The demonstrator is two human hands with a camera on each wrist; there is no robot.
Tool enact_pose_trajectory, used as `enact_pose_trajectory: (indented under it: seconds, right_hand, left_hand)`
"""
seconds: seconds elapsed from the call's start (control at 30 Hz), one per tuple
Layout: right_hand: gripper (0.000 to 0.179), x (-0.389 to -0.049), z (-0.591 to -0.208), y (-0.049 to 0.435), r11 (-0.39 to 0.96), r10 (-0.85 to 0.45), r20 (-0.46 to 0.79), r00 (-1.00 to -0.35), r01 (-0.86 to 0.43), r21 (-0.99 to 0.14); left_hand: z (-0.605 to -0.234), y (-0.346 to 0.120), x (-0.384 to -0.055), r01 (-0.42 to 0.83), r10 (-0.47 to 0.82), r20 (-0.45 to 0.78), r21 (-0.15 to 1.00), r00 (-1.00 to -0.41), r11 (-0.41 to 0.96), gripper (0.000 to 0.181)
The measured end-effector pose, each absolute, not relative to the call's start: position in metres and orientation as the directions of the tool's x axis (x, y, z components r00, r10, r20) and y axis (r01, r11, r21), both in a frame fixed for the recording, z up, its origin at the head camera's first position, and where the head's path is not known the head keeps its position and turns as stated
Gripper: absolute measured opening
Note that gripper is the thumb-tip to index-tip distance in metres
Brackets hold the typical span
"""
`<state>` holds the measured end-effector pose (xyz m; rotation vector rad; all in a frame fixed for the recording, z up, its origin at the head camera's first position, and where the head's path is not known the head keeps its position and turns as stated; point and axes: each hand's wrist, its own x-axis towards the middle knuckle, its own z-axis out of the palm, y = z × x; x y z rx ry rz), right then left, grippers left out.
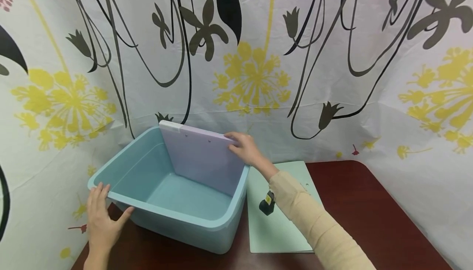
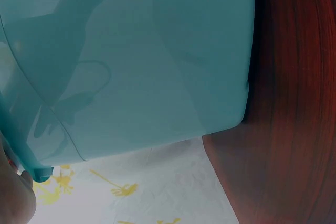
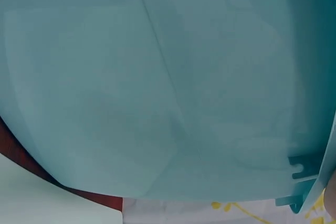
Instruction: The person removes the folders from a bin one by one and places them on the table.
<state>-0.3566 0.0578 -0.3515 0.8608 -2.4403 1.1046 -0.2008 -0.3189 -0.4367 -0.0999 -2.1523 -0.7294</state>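
A light-blue plastic tub (image 1: pixel 192 214) sits tilted in view on the table, its outer wall (image 2: pixel 147 66) filling most of the left wrist view. Inside, a lilac file folder (image 1: pixel 203 155) stands on edge against the far wall, its top rising over the rim. My right hand (image 1: pixel 245 149) grips the folder's top edge near its right end, at the tub's far right corner. My left hand (image 1: pixel 101 216) rests on the tub's near left corner, fingers lying over the rim and thumb spread along the front.
A pale green folder (image 1: pixel 284 220) lies flat on the dark red-brown table (image 1: pixel 347 196), right beside the tub and under my right forearm. A small black device (image 1: pixel 267 204) is at my right wrist. Flower-patterned white cloth (image 1: pixel 258 28) hangs behind the table.
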Motion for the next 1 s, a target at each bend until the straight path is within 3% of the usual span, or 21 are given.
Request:
enact_pose_trajectory:
  seconds: [0.43,0.73,1.0]
  right_hand:
    - [0.028,-0.348,-0.337,0.068,0.462,-0.26,0.71,-0.654,-0.73,-0.503]
    - [0.028,-0.337,-0.318,0.073,0.357,-0.094,0.816,-0.57,-0.785,-0.507]
    - [0.028,-0.308,-0.289,0.082,0.257,0.058,0.829,-0.556,-0.794,-0.551]
  left_hand:
    - [-0.435,-0.318,-0.2,0.314,-0.176,0.746,0.466,-0.643,0.827,0.097]
    - [-0.436,-0.318,-0.199,0.315,-0.178,0.742,0.472,-0.647,0.823,0.096]
    - [-0.435,-0.317,-0.198,0.307,-0.177,0.736,0.471,-0.654,0.827,0.096]
